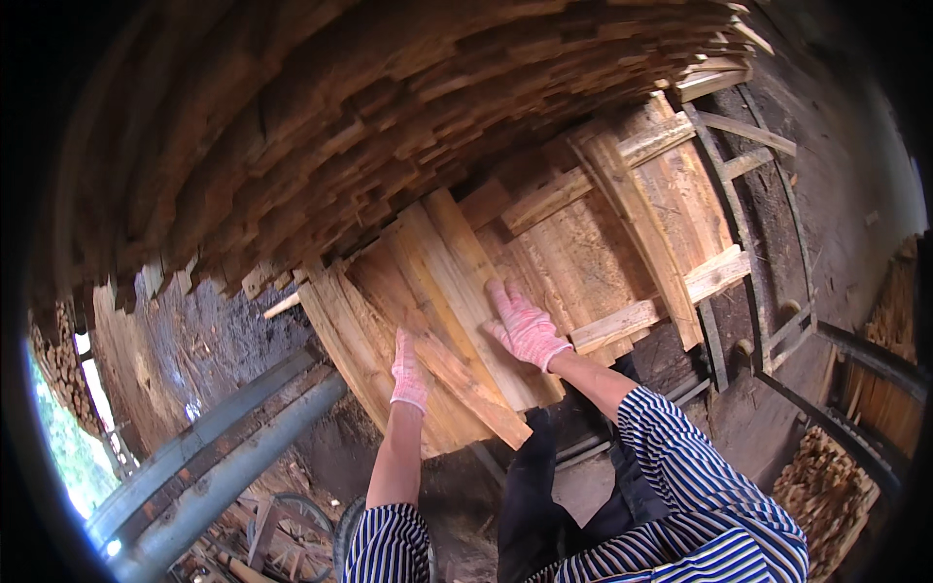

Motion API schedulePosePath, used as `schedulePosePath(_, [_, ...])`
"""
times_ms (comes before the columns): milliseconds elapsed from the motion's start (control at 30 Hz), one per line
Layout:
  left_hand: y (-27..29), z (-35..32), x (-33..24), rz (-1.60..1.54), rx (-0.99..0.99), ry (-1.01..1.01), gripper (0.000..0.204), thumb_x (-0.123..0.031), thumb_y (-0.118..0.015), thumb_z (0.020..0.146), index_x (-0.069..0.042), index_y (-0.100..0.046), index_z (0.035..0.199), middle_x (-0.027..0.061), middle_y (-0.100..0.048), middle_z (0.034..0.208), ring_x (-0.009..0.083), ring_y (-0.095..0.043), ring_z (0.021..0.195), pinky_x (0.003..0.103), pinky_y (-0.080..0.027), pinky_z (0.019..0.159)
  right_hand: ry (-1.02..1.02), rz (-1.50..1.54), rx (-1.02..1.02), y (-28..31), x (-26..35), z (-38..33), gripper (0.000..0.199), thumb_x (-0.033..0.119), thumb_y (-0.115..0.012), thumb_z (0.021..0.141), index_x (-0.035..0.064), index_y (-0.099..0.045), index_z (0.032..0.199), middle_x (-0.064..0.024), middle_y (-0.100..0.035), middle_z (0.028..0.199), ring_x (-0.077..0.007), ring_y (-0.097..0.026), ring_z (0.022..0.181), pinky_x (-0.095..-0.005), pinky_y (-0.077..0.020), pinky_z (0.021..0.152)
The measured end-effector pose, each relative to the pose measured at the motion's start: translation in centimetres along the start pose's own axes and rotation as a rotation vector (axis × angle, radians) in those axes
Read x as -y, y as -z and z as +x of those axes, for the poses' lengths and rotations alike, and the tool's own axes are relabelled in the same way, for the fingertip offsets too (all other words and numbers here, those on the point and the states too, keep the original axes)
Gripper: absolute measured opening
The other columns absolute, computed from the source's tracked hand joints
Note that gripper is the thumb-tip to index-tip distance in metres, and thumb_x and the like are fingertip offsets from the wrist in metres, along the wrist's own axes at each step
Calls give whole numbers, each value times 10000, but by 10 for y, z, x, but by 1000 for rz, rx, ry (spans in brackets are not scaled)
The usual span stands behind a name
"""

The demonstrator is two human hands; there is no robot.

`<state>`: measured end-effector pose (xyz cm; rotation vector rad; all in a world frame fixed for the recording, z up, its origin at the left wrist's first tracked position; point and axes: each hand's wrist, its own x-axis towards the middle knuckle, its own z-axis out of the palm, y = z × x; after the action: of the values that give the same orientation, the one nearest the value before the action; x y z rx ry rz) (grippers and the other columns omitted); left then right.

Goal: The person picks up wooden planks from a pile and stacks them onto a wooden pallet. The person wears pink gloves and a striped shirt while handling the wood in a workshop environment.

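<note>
The left hand (408, 374) is standing on edge beside the slanted plank (473, 391), maybe for steadying it; whether its fingers are gripping, I cannot tell. The right hand (527, 327) is resting on the pale planks (465, 301), fingers spread wide, perhaps keeping them level. These are lying beside the wood stack (389, 126).

This looks like a rough timber workshop, shown by the massive stack of boards (389, 146), the planks (442, 291) laid side by side near it, the wood pile (826, 500) at lower right and the dark metal frame (826, 428)
</note>
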<state>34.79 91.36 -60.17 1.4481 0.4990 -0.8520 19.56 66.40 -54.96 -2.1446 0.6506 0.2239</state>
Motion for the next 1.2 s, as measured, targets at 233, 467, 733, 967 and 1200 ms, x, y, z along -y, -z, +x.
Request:
schedulePosePath(233, [-45, -39, -11, -23, 108, -44, 543, -421, -582, 1028, -69, -515, 1436, 89, -630, 1306, 233, -612, 1159, 382, -490, 1023, -323, -278, -334, 112, -22, -4, 802, 447, -706, 879, 202, -352, 1556, -305, -350, 1566, -438, -350, 1460, -593, -323, 1152])
schedulePosePath(467, [-74, -8, -7, 343, 101, 18, 504, -332, -605, 1029, -56, -513, 1440, 81, -655, 1263, 208, -641, 1103, 352, -508, 991, -294, -224, -374, 181, -187, -21, 787, 262, -763, 884, 289, -367, 1564, -298, -430, 1493, -468, -515, 1306, -462, -466, 1068])
schedulePosePath(733, [-126, -24, -4, 348, 213, 15, 491, -136, -591, 970, -13, -520, 1440, 114, -620, 1353, 241, -614, 1189, 369, -480, 1049, -319, -200, -481, 181, -213, -4, 736, 121, -723, 858, 356, -461, 1504, -277, -574, 1315, -435, -613, 1160, -488, -518, 961])
schedulePosePath(967, [-91, -19, 7, 419, 80, -37, 603, -389, -655, 994, -48, -491, 1464, 108, -618, 1344, 231, -601, 1167, 359, -476, 1015, -267, 89, -400, 87, -76, 0, 635, 268, -735, 870, 201, -516, 1461, -257, -570, 1223, -410, -615, 1011, -458, -544, 900])
schedulePosePath(1200, [-93, -3, 7, 378, 121, -36, 685, -395, -681, 974, -53, -421, 1507, 119, -586, 1375, 248, -578, 1197, 373, -467, 1039, -170, 24, -436, 15, -31, 15, 636, 429, -583, 960, 190, -415, 1526, -313, -486, 1416, -491, -514, 1271, -518, -455, 1032])
